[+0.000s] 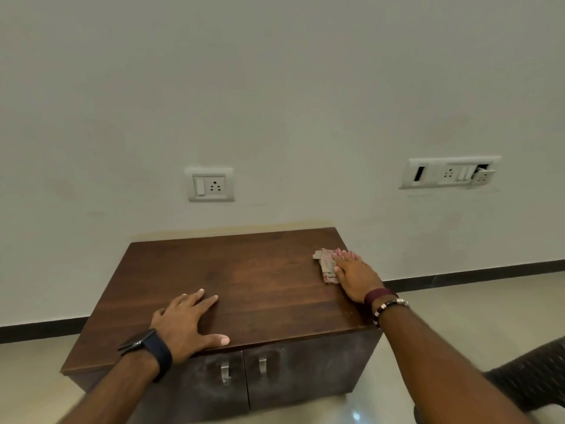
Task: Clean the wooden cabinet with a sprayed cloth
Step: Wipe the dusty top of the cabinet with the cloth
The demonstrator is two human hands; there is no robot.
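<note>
A low dark wooden cabinet (244, 276) stands against the wall, with two front doors and metal handles. My right hand (356, 275) lies flat with straight fingers on a small checked cloth (327, 264) near the top's back right corner, pressing it onto the wood. My left hand (186, 324) rests flat on the top near the front edge, fingers spread, holding nothing. No spray bottle is in view.
A wall socket plate (210, 184) sits above the cabinet and a wider switch plate (449, 172) to the right. A dark woven chair (532, 377) stands at the lower right. Pale tiled floor (458, 316) surrounds the cabinet.
</note>
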